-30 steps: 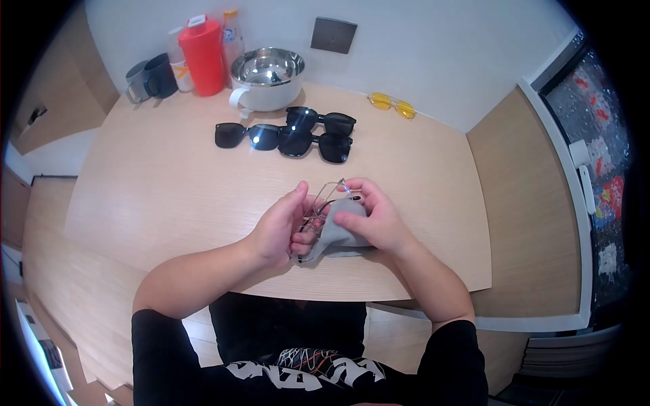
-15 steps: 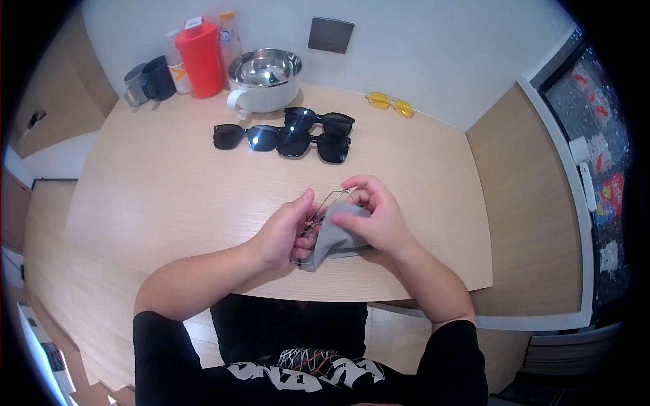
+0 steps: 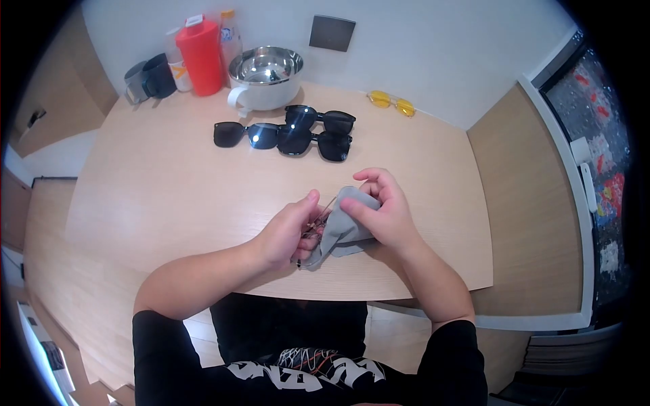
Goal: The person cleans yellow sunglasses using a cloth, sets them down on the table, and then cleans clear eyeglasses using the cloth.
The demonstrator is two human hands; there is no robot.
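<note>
Holding the wire-framed glasses [image 3: 317, 222] between curled fingers and thumb of your left hand [image 3: 286, 233], your right hand [image 3: 387, 211] gripping grey cloth [image 3: 342, 224] over their right side, thumb on top.

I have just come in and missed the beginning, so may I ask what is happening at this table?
A person's left hand holds thin-framed glasses, while the right hand grips a grey cloth that covers part of them. Both hands are near the table's front edge. Three pairs of sunglasses lie beyond the hands, with yellow glasses further back, near the wall.
</note>
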